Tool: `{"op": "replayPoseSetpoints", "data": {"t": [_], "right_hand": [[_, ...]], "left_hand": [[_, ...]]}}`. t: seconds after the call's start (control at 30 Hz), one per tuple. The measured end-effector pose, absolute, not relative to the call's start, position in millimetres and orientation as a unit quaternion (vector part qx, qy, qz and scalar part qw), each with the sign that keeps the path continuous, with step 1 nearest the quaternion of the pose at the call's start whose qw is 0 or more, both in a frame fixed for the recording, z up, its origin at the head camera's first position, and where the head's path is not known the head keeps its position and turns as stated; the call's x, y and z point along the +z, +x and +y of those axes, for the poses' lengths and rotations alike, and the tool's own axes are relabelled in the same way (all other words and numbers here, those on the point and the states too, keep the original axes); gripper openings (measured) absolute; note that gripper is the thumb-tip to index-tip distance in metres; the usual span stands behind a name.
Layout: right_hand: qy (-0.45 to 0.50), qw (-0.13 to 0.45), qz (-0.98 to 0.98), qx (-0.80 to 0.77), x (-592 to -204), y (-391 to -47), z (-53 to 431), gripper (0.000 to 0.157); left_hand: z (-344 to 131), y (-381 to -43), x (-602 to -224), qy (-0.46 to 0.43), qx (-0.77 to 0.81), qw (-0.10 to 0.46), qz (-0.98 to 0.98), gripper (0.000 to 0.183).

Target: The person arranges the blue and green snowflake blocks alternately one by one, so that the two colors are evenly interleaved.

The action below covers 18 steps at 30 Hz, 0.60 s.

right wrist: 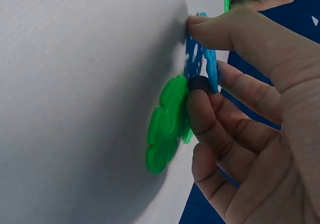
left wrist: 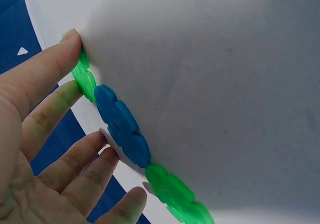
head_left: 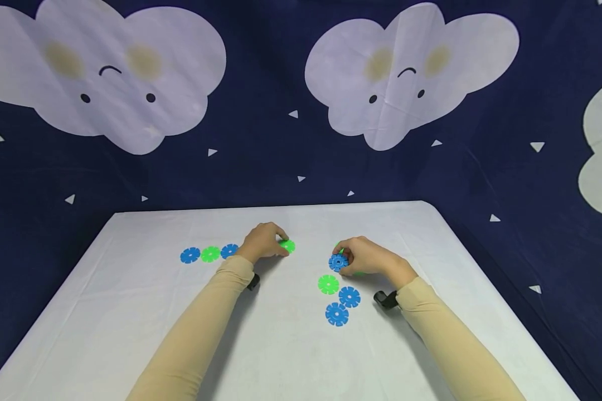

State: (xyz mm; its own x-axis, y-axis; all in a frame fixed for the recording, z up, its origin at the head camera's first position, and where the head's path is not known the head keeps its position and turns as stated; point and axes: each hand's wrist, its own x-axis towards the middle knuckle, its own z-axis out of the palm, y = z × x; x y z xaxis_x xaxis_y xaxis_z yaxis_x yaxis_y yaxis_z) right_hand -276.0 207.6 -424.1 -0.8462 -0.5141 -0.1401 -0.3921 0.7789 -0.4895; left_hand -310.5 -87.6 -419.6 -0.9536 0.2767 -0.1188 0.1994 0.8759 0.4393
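Observation:
My left hand [head_left: 263,243] pinches a green notched plastic disc [head_left: 290,245] between thumb and index finger, at the right end of a row. In the left wrist view a blue disc [left wrist: 122,126] and another green disc [left wrist: 177,196] follow edge to edge from the held green disc [left wrist: 86,81]; the other fingers hang loosely beside them. My right hand [head_left: 366,256] holds a blue notched disc [head_left: 338,262] by its edges, thumb against fingertips. Close below that hand, a green disc [right wrist: 165,129] shows in the right wrist view. Green edges peep out around the hand.
At the row's left end are a blue disc [head_left: 190,255], a green disc [head_left: 210,254] and another blue disc [head_left: 229,250]. Nearer the front lie a green disc [head_left: 328,284] and two blue discs [head_left: 349,297]. A white table [head_left: 130,312] meets a dark blue cloud-print cloth [head_left: 261,167].

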Motion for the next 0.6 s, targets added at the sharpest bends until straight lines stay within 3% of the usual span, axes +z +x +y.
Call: {"op": "replayPoseSetpoints", "data": {"t": [0.6], "right_hand": [[-0.248, 0.090, 0.937, -0.229, -420.0, -278.4, 204.9, 0.048]], "left_hand": [[-85.2, -309.6, -418.6, 0.110, 0.221, 0.076, 0.966, 0.046]]}}
